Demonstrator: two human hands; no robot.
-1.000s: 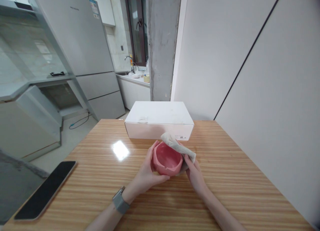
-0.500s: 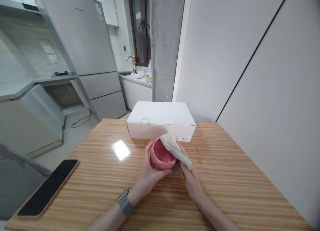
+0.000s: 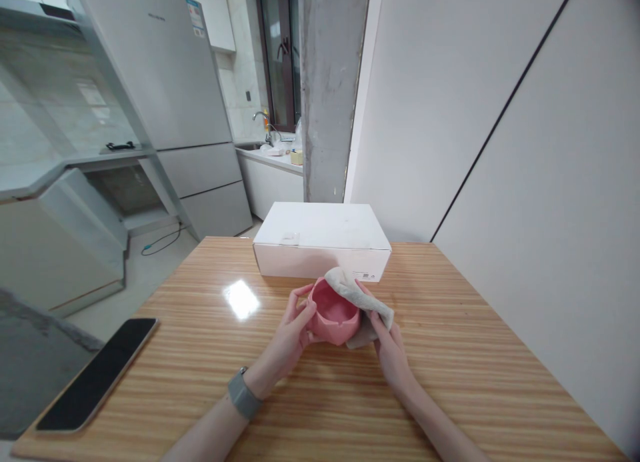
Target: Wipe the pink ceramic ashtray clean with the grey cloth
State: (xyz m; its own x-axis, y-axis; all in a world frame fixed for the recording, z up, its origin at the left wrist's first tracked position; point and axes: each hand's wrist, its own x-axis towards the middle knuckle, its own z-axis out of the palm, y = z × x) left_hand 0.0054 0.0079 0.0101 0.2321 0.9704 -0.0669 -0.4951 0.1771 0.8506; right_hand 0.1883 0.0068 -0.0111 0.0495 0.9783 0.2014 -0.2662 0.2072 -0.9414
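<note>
Bowl (image 3: 334, 311): pink, faceted outside, small notch in the near rim. Located over the near-middle part of the table (image 3: 475, 342), between the two hands, in front of the box (image 3: 323, 230). Opening faces up and toward the viewer; whether the base touches the wood cannot be told.

Left hand (image 3: 295, 325): grasping the bowl at its left side, thumb at the rim, fingers around the wall. Watch (image 3: 243, 394) with grey band on that wrist.

Cloth (image 3: 367, 302): pale grey, folded, lying across the far right rim; one part hangs outside the wall, on the right.

Right hand (image 3: 391, 349): grasping the cloth, thumb on top, at the bowl's right side. Some fingers hidden behind the fabric.

Box: white, closed, lying flat near the far edge, small printed label low on its front face.

Table: striped wood grain, glossy, with a bright reflection (image 3: 242, 299) left of the bowl. Tablet (image 3: 97, 375), dark-faced, lies at the left edge, well apart from the hands.

Beyond: fridge (image 3: 165, 82) at left, faucet (image 3: 262, 119) by the sink, grey pillar (image 3: 327, 102), white wall (image 3: 450, 95) at right.
</note>
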